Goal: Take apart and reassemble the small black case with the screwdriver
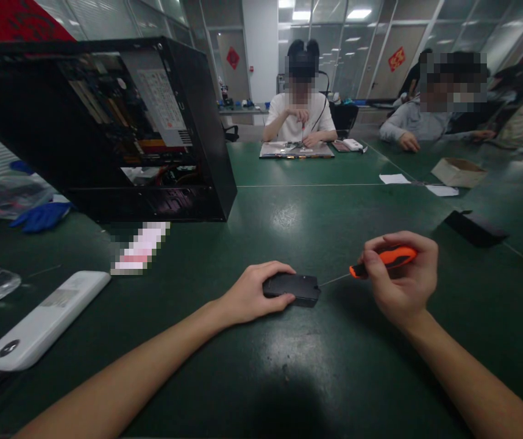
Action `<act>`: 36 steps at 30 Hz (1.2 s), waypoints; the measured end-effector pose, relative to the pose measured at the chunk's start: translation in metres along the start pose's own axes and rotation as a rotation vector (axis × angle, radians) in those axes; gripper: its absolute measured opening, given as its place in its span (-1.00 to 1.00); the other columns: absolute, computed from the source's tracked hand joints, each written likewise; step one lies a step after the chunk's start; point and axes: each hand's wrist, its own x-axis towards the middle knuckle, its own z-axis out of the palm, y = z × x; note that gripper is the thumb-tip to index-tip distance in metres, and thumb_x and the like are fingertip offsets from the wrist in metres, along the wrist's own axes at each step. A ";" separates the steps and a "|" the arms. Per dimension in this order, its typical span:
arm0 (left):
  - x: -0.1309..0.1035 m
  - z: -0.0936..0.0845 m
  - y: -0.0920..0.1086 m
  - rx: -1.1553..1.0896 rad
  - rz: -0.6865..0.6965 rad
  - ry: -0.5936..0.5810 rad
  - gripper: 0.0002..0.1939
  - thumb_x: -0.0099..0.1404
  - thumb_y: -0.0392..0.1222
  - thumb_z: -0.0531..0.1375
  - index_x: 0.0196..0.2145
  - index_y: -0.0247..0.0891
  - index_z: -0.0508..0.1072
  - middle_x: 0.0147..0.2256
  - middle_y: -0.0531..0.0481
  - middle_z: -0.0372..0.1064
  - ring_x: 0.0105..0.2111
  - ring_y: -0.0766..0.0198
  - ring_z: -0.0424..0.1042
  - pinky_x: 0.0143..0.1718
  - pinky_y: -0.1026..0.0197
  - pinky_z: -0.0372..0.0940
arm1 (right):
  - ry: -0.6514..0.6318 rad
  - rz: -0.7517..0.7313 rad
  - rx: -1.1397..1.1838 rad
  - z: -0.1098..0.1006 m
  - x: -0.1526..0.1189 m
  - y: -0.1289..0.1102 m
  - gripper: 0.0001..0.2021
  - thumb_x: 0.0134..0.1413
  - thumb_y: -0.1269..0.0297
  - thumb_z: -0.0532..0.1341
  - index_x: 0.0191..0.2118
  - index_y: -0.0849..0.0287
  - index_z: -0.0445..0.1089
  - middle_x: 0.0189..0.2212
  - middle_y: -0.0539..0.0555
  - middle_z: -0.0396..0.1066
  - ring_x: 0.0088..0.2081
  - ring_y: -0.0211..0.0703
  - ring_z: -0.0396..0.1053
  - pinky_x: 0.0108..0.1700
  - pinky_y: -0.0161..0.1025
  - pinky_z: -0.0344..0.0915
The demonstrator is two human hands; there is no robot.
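Observation:
A small black box [300,289] lies on the green table [261,366] in front of me. My left hand [261,291] grips it from the left, thumb on the near side and fingers over the far side. My right hand [403,280] holds an orange and black screwdriver [392,256], its thin shaft pointing left. The shaft's tip is at the right end of the box, by a small notch; whether it touches is too small to tell.
An open black computer case [206,134] stands at the back left. Left are a white device [46,320], a blue glove [42,216] and plastic bags. A black object [475,228] and an open carton [459,172] sit right. People sit across the table.

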 end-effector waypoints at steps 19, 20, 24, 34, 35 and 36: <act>0.002 0.003 -0.002 -0.039 0.041 0.017 -0.62 0.33 -0.08 0.38 0.06 -0.20 0.51 -0.02 -0.04 0.55 -0.05 0.12 0.53 0.02 0.12 0.33 | -0.003 0.038 -0.017 -0.002 -0.001 0.000 -0.66 0.19 0.46 0.33 0.01 0.04 0.29 -0.33 -0.05 0.42 -0.41 -0.19 0.47 -0.39 -0.18 0.43; 0.002 0.003 -0.003 -0.042 0.040 0.018 -0.62 0.33 -0.08 0.38 0.06 -0.20 0.51 -0.02 -0.04 0.54 -0.05 0.12 0.53 0.01 0.12 0.33 | -0.001 0.043 -0.002 -0.002 0.000 0.001 -0.67 0.18 0.46 0.34 -0.01 0.05 0.29 -0.34 -0.05 0.42 -0.41 -0.19 0.46 -0.39 -0.18 0.43; 0.002 0.003 -0.002 -0.044 0.035 0.022 -0.62 0.32 -0.09 0.38 0.05 -0.22 0.51 -0.03 -0.06 0.54 -0.06 0.12 0.53 -0.01 0.13 0.33 | -0.072 0.106 0.062 -0.010 0.007 0.005 -0.78 0.24 0.36 0.33 -0.11 0.04 0.29 -0.38 -0.04 0.44 -0.41 -0.16 0.45 -0.40 -0.18 0.41; 0.002 0.004 -0.001 -0.046 0.035 0.030 -0.62 0.29 -0.10 0.39 0.02 -0.22 0.52 -0.07 -0.05 0.56 -0.12 0.13 0.53 -0.05 0.15 0.35 | -0.385 -0.263 -0.562 -0.060 0.019 -0.005 -0.72 0.27 0.10 0.36 -0.41 0.08 0.38 -0.64 -0.09 0.35 -0.68 -0.29 0.26 -0.60 -0.23 0.12; 0.003 0.004 -0.001 -0.046 0.029 0.031 -0.62 0.28 -0.10 0.39 0.02 -0.22 0.53 -0.08 -0.05 0.56 -0.13 0.13 0.53 -0.06 0.15 0.35 | -0.422 -0.266 -0.569 -0.063 0.018 -0.007 -0.72 0.27 0.10 0.36 -0.41 0.09 0.39 -0.64 -0.08 0.36 -0.67 -0.29 0.26 -0.59 -0.23 0.12; 0.003 0.004 -0.001 -0.047 0.020 0.029 -0.63 0.28 -0.09 0.39 0.01 -0.22 0.53 -0.09 -0.05 0.56 -0.15 0.13 0.54 -0.07 0.15 0.36 | -0.460 -0.265 -0.572 -0.066 0.017 -0.009 -0.72 0.27 0.09 0.35 -0.40 0.10 0.40 -0.63 -0.08 0.36 -0.66 -0.29 0.26 -0.58 -0.23 0.12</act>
